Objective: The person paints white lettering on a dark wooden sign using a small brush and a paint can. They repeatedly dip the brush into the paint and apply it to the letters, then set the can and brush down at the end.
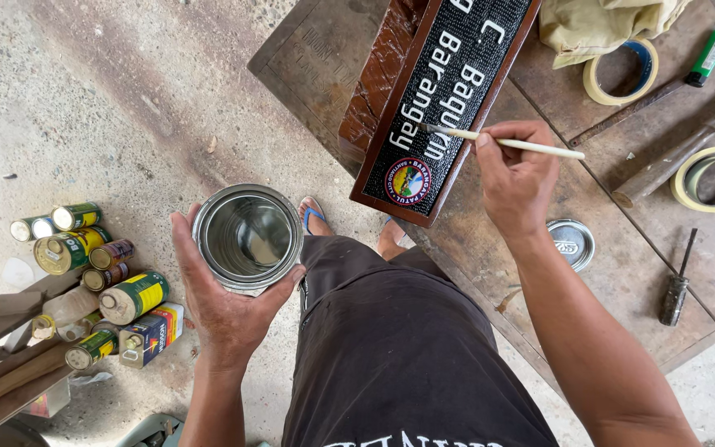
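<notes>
Brush [498, 141] pinched in right hand [516, 178], tip on sign [444, 91] lettering near bench [622, 273] edge; left hand [225, 302] cups can [247, 237]. Best: light strokes, steady wrist.

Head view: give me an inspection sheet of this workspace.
Surface: worn wooden table, scuffed.
Job's things: black wood-framed sign board with white lettering; thin pale-handled brush, tip on the board; open round metal can.
Clutter: two yellow tape rolls, green-capped marker, round metal lid, black-handled tool, beige cloth.
Grippers: left hand cups the can; right hand pinches the brush.
Cables: nothing seen.
Surroundings: concrete floor, small paint tins.
</notes>
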A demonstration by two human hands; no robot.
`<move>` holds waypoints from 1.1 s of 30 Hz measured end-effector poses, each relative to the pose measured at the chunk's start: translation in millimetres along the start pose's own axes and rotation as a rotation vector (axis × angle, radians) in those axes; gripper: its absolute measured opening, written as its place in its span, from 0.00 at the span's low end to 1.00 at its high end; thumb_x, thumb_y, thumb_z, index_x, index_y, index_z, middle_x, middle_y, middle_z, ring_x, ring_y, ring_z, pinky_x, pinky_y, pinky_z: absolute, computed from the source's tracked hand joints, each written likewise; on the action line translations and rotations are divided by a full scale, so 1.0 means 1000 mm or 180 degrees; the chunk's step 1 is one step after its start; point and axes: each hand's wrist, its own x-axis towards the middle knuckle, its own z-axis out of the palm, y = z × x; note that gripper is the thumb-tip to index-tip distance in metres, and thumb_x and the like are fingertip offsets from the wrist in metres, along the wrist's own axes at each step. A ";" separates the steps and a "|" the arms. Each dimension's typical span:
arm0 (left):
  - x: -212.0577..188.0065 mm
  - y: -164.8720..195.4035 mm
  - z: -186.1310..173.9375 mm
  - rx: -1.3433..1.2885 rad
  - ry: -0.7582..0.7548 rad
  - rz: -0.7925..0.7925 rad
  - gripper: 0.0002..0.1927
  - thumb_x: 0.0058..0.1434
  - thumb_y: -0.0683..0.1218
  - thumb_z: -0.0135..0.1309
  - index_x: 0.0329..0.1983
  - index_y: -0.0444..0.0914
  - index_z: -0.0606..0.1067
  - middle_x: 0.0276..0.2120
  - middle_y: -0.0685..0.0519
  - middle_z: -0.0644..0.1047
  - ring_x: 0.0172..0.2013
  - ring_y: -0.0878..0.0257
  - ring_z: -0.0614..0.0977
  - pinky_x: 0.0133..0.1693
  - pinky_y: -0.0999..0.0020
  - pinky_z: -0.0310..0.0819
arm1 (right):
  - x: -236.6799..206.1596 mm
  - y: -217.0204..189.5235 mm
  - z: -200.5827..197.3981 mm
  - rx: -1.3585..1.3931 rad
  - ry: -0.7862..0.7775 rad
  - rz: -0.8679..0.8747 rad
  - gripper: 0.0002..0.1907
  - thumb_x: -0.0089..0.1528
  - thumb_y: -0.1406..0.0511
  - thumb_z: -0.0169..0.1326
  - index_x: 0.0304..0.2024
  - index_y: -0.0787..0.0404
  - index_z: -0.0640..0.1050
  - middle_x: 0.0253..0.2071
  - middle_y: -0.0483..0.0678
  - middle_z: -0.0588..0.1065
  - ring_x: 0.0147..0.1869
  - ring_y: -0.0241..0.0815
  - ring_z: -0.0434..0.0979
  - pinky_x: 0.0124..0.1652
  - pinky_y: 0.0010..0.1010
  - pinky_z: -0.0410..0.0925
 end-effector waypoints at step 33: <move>-0.003 0.004 -0.001 -0.0042 0.0010 -0.0100 0.72 0.46 0.46 0.77 0.80 0.39 0.36 0.74 0.31 0.55 0.72 0.39 0.67 0.73 0.48 0.66 | 0.000 0.001 0.012 -0.0916 -0.0535 -0.0583 0.07 0.69 0.77 0.57 0.43 0.65 0.72 0.45 0.54 0.77 0.37 0.32 0.75 0.30 0.18 0.70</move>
